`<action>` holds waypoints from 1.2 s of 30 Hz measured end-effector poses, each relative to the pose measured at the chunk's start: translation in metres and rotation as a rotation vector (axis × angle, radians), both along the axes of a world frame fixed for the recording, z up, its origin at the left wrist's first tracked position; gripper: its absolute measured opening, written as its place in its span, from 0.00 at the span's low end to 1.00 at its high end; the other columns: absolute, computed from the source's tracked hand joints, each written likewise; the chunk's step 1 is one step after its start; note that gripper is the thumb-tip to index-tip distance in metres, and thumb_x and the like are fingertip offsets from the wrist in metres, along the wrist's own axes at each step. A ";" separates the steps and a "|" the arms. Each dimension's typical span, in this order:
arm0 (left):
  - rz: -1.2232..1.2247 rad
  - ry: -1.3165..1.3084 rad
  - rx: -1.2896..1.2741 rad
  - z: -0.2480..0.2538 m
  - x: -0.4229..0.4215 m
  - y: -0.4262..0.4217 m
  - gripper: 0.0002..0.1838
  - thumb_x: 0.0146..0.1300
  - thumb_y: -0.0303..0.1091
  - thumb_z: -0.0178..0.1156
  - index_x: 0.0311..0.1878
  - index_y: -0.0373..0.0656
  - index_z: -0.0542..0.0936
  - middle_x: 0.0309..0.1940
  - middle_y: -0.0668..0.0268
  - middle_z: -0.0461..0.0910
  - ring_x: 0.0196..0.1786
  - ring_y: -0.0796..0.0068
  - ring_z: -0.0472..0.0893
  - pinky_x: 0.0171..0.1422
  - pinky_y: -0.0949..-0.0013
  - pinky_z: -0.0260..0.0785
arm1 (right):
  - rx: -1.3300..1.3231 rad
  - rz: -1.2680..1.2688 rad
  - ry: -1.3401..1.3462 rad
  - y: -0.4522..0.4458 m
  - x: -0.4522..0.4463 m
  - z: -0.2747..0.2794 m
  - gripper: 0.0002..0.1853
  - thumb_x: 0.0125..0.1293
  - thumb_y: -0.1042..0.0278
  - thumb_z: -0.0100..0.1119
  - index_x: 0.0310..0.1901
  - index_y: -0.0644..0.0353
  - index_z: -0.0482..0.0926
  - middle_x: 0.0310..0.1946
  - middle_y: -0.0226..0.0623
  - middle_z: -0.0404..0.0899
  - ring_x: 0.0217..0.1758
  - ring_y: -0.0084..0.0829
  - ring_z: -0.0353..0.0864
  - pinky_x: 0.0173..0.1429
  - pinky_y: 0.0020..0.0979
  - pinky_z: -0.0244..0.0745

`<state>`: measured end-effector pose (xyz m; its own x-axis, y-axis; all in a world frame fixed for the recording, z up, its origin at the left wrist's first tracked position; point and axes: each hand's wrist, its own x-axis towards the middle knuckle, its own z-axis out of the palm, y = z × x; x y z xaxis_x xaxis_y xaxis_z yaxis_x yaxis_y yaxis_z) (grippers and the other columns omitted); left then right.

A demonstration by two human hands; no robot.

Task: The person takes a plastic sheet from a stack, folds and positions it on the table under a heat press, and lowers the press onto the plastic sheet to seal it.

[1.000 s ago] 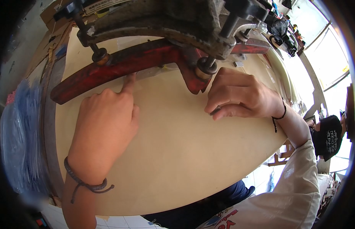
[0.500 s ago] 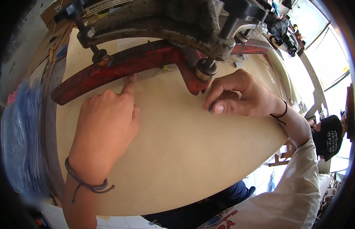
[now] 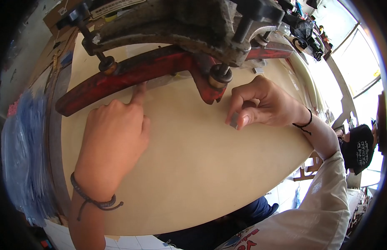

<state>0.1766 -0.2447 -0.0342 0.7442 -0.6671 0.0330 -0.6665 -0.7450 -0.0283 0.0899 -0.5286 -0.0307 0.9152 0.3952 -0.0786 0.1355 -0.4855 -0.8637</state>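
My left hand presses its stretched-out index finger at the lower edge of a red metal bar, where clear plastic film lies on the tan board. The other fingers of that hand are curled under, with nothing visible in them. To the right of the bar's notched tip, my right hand pinches a small grey block between thumb and fingertips, just above the board. Its exact kind is not clear. Over the bar sits a heavy dark metal machine head with black knobs and threaded bolts.
The tan board spreads beneath both hands. A stack of bluish plastic bags lies at the left. Another small grey block rests behind the bar's right part. A person in a black cap is at the far right.
My right hand has shifted slightly, and the grey block in its pinch has turned so that more of it shows. My left hand stays nearly still, its fingertip at the bar.
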 end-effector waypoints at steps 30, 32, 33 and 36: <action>-0.100 -0.165 0.019 -0.021 0.009 0.009 0.32 0.64 0.30 0.56 0.73 0.36 0.74 0.21 0.51 0.80 0.31 0.50 0.85 0.43 0.53 0.78 | -0.043 0.088 -0.145 0.002 0.004 -0.014 0.15 0.57 0.80 0.76 0.47 0.62 0.89 0.45 0.37 0.85 0.47 0.28 0.82 0.50 0.30 0.74; -0.111 -0.202 0.008 -0.024 0.009 0.010 0.32 0.63 0.29 0.56 0.73 0.35 0.73 0.21 0.51 0.81 0.31 0.51 0.85 0.42 0.54 0.78 | -0.032 0.094 -0.137 0.001 0.005 -0.016 0.15 0.57 0.81 0.77 0.47 0.63 0.89 0.45 0.37 0.84 0.48 0.28 0.82 0.50 0.31 0.74; -0.107 -0.212 0.012 -0.024 0.008 0.009 0.32 0.63 0.29 0.56 0.73 0.35 0.73 0.21 0.51 0.81 0.30 0.51 0.85 0.42 0.54 0.78 | -0.030 0.107 -0.146 0.000 0.006 -0.016 0.16 0.57 0.81 0.77 0.48 0.63 0.89 0.46 0.38 0.84 0.48 0.29 0.82 0.50 0.31 0.74; -0.101 -0.220 0.012 -0.024 0.008 0.008 0.33 0.61 0.28 0.57 0.72 0.35 0.74 0.22 0.51 0.82 0.31 0.51 0.86 0.42 0.55 0.79 | -0.004 0.128 -0.152 0.001 0.007 -0.017 0.15 0.58 0.80 0.77 0.48 0.63 0.89 0.45 0.38 0.84 0.48 0.29 0.82 0.50 0.31 0.74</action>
